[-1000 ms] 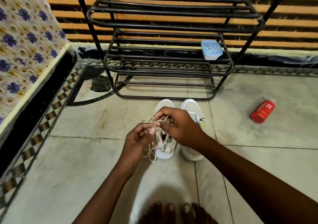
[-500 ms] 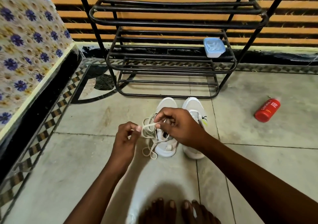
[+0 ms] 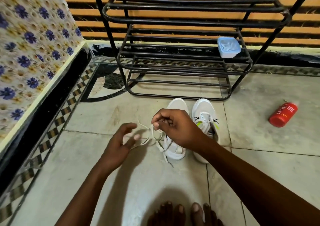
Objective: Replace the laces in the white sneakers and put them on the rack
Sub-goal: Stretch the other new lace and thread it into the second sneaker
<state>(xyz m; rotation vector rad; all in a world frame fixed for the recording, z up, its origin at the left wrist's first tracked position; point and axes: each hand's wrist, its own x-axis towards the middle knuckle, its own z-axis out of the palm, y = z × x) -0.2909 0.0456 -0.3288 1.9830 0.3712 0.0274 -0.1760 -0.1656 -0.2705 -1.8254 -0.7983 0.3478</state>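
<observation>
Head camera looks steeply down, close above the floor point(image 3: 86, 173).

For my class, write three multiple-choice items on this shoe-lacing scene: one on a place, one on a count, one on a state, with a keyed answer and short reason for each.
1. Where is the pale blue plastic tub?
A. on the floor
B. on a shelf of the black metal rack
C. inside a sneaker

2. How many white sneakers stand on the floor?
A. one
B. two
C. three

3. What is the right hand doing?
A. pinching the white lace
B. lying flat on the tiles
C. holding the red bottle

Answers: 1 B, the tub rests on the rack's bars. 2 B, a pair stands before the rack. 3 A, fingertips nip the lace; the left hand is spread.
</observation>
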